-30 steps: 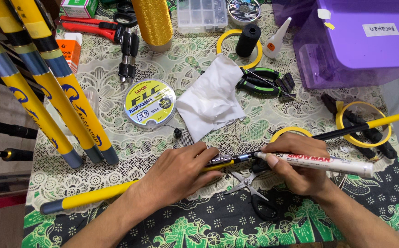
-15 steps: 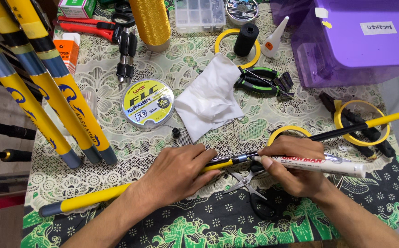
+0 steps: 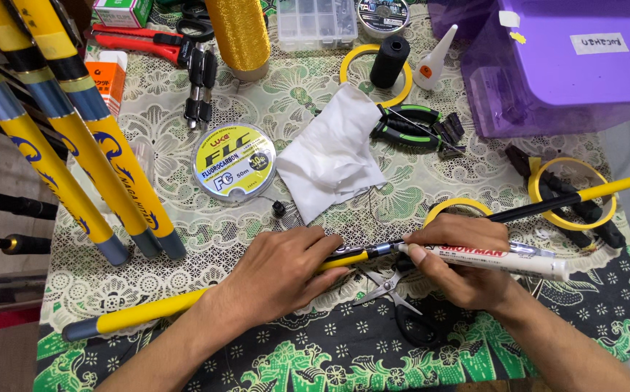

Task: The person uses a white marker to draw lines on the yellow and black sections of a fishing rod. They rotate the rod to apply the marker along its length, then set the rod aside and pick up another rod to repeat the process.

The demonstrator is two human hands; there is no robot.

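Marker tip now at the rod joint

Compared with a second ago, the right hand [image 3: 467, 265] has brought the white marker [image 3: 500, 260] a little closer, so its tip meets the dark joint of the yellow rod [image 3: 148, 311]; marking seems in progress. The left hand [image 3: 279, 272] is closed over the rod, pressing it on the patterned cloth [image 3: 184, 239], between both hands. Scissors [image 3: 395, 305] lie just below.

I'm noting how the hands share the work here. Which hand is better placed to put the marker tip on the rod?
Right. The right hand holds the white marker with its tip at the rod joint. The left hand is wrapped over the rod, pinning it to the table.
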